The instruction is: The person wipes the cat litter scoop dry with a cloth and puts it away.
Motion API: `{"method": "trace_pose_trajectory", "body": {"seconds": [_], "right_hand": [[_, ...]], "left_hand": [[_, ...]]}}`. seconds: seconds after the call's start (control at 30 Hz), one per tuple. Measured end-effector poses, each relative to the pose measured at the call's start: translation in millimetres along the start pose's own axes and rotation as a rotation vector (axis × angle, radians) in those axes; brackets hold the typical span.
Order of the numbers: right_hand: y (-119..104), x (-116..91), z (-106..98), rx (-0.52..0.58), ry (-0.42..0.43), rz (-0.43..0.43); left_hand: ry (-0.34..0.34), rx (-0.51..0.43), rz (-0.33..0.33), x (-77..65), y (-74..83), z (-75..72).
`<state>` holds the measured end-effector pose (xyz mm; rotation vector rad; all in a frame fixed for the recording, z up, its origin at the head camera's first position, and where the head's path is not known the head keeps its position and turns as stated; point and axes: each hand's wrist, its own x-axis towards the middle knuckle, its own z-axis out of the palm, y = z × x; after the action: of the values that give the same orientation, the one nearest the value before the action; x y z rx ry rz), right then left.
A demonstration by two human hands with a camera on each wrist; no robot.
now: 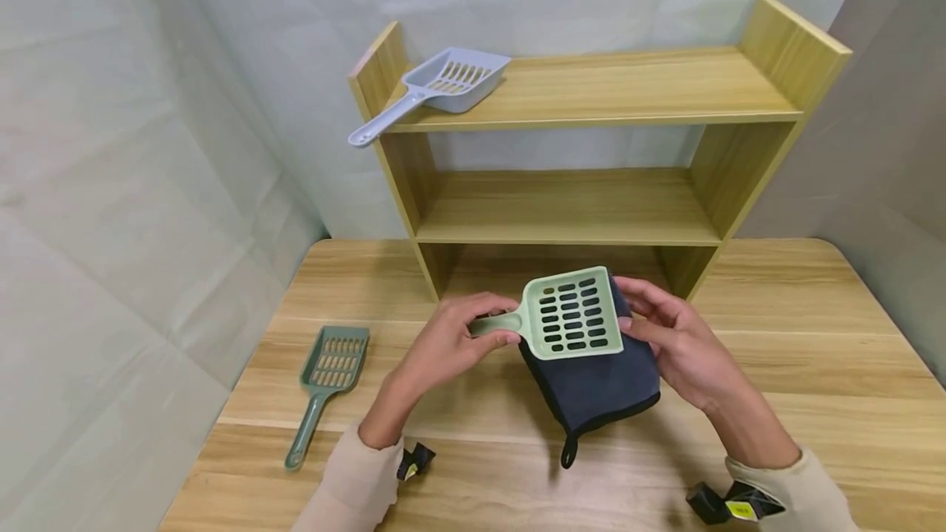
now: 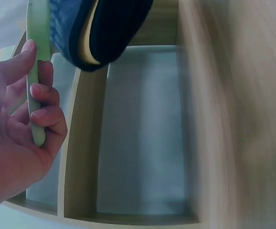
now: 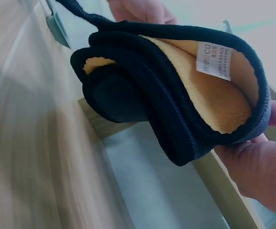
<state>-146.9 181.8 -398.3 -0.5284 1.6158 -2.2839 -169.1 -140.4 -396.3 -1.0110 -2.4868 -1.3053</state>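
Observation:
My left hand [image 1: 447,339] grips a light green litter scoop [image 1: 532,323] by its handle, thumb and fingers around it. In the left wrist view the fingers curl round the green handle [image 2: 39,28]. Under the scoop's slotted head, a folded navy cloth [image 1: 606,388] with black edging and a hanging loop is held up over the table. My right hand [image 1: 691,351] pinches the cloth along its right side, thumb close to the scoop's front edge. From the right wrist, the cloth's folds show an orange lining [image 3: 214,105] and a white label [image 3: 214,61].
A wooden shelf unit [image 1: 569,228] stands at the back of the wooden table [image 1: 813,384]. On its top board lies a pale grey-blue litter scoop [image 1: 473,89], handle jutting past the left side. A dark green litter scoop [image 1: 318,392] lies on the table at left.

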Motion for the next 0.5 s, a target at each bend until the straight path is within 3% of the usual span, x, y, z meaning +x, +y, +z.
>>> {"method": "trace_pose_trajectory", "body": {"seconds": [0.23,0.5], "right_hand": [[-9.2,-5.2,-10.4,0.040,0.017,0.011],[-19.1,-8.4,-14.2,0.079,-0.026,-0.010]], "left_hand": [[0.001,0.031,-0.062,-1.4,-0.5,-9.4],[0.006,0.019,-0.072,-1.4,-3.5,-15.3]]}}
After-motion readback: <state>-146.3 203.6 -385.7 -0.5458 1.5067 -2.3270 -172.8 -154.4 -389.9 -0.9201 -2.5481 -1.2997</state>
